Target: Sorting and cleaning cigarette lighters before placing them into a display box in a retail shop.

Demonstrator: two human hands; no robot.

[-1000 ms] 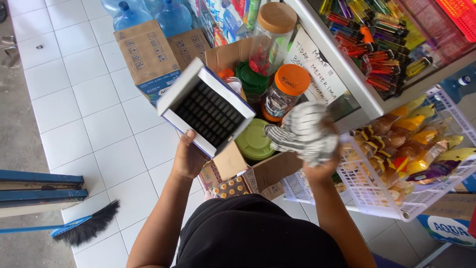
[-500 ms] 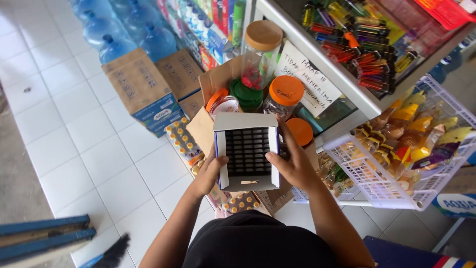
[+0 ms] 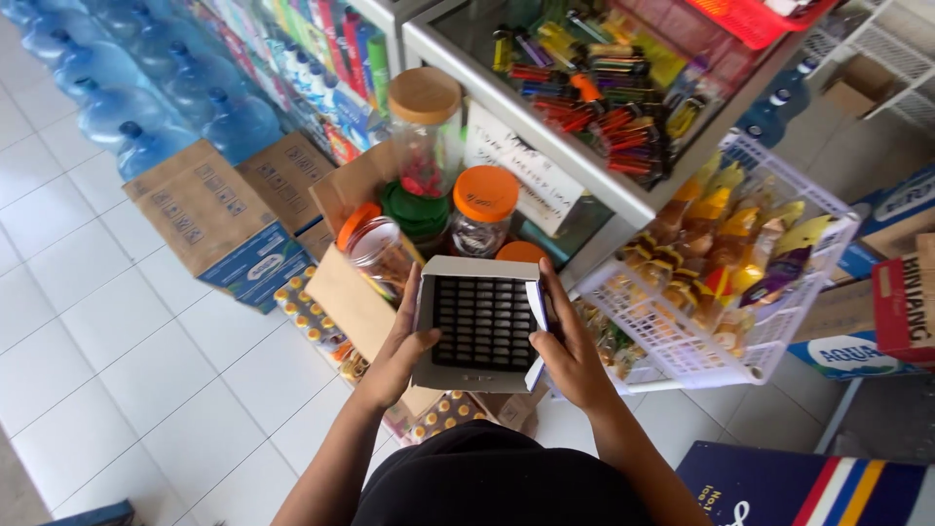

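1. above the open carton's near edge, a shallow grey box (image 3: 482,321) is held level, gripped at its sides by the left hand (image 3: 404,336) and right hand (image 3: 570,351), fingers curled shut on it.
2. if tilted, its contents could likely be spilled.
3. a dark grid of small cells is seen inside.

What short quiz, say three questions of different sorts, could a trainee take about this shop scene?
1. True or false: both hands hold the open grey cardboard box with the black grid insert.
2. Which lid colour tops the clear plastic jar just beyond the box? A green, B orange, C white.
3. Fill in: the white plastic basket of sachets sits beside the person's ___ hand.

Key:
1. True; left hand and right hand grip its two sides.
2. B.
3. Right.
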